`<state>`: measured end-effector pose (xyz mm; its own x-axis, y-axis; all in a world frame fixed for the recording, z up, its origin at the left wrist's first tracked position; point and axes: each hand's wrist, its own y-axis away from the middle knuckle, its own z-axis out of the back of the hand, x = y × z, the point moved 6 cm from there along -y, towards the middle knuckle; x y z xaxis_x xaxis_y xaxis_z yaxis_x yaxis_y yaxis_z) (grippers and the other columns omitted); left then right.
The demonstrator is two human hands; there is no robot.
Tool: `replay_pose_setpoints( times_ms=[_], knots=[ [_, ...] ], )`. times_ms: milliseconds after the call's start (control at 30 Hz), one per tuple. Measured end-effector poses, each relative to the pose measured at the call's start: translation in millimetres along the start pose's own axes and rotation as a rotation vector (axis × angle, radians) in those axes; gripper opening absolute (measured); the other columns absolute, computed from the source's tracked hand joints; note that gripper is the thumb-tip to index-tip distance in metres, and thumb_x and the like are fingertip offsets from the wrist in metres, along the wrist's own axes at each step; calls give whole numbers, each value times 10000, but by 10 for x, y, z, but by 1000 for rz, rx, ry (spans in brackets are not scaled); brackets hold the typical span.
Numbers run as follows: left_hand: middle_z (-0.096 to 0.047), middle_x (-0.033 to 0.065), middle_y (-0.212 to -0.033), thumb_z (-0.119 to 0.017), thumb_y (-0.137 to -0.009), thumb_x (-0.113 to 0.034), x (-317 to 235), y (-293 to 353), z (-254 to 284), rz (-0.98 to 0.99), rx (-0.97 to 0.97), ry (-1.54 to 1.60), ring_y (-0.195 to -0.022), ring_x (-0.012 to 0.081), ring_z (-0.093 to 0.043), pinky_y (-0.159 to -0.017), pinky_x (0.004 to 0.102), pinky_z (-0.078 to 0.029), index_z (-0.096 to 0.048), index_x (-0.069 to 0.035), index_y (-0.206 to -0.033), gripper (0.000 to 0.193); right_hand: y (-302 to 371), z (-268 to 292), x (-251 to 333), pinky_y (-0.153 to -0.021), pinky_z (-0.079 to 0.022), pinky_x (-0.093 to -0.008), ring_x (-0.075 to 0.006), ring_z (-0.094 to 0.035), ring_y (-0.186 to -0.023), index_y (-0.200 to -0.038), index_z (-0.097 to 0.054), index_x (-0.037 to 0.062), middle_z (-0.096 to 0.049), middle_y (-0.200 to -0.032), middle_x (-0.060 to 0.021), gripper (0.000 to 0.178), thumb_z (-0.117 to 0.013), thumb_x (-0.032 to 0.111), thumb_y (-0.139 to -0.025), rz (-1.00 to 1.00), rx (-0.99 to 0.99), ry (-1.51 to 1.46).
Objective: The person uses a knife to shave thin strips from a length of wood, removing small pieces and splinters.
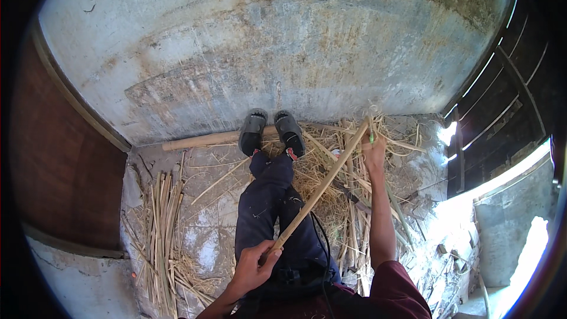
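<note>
A long pale bamboo strip (323,186) slants across my legs, from near my lap up to the far right. My left hand (255,267) is closed on its near end, thumb and fingers pinching it. At its far end my right hand (373,152) is closed, arm stretched forward. A small green bit shows by its fingers; blur hides what that hand grips. Thin curled shavings (374,112) stand out around the strip's far tip. Below the strip, a heap of straw-coloured shavings (313,180) covers the floor.
A bundle of split bamboo strips (162,230) lies at the left; more strips (353,224) lie at the right. A thick pole (204,140) runs along the stained wall (283,41), under my shod feet (271,133). A dark slatted panel (496,94) stands right, a brown panel (71,159) left.
</note>
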<state>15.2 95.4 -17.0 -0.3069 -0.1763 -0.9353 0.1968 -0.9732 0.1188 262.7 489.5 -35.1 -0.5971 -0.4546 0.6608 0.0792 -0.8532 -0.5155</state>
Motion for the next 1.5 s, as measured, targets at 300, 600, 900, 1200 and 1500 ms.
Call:
replay_pose_setpoints(
  times_ms=[300,600,900,1200,1500],
  knots=[
    [-584,-20,-675,-659,-1104,-159,3,-67,35,-3,-21,-8,-565,36,-405,-524,275,-302,-750,-27,-1186,180,215,-117,224,-713,-514,-556,-497,-669,-743,-911,-745,-18,-671,-771,-286,176,-631,112,-943,200,126,-35],
    [-558,-9,-673,-728,-1061,-133,-127,9,73,11,-90,-62,-583,39,-411,-524,280,-321,-773,10,-1278,263,-172,37,60,-664,-493,-555,-479,-602,-629,-740,-641,-38,-590,-664,-272,293,-630,176,-940,41,106,66],
    [-745,161,-826,-772,-1035,-116,-69,-47,0,-57,-94,-94,-631,130,-592,-587,312,-486,-741,45,-1328,336,-333,0,-129,-665,-525,-568,-507,-676,-714,-807,-689,-35,-667,-755,-292,175,-599,108,-854,118,51,156],
    [-690,112,-731,-729,-1068,-147,13,-6,214,64,-8,-114,-613,96,-565,-566,316,-468,-777,-5,-1275,255,-544,-186,-1523,-682,-505,-579,-513,-675,-748,-868,-680,-66,-690,-793,-297,328,-666,243,-978,-215,-106,114],
    [-623,112,-659,-711,-1068,-179,1003,-25,1006,97,-324,-294,-536,155,-538,-539,371,-432,-780,5,-1125,205,562,-377,-3208,-766,-596,-527,-452,-777,-865,-959,-792,-24,-768,-898,-294,275,-663,218,-935,-82,585,591]
  ],
)
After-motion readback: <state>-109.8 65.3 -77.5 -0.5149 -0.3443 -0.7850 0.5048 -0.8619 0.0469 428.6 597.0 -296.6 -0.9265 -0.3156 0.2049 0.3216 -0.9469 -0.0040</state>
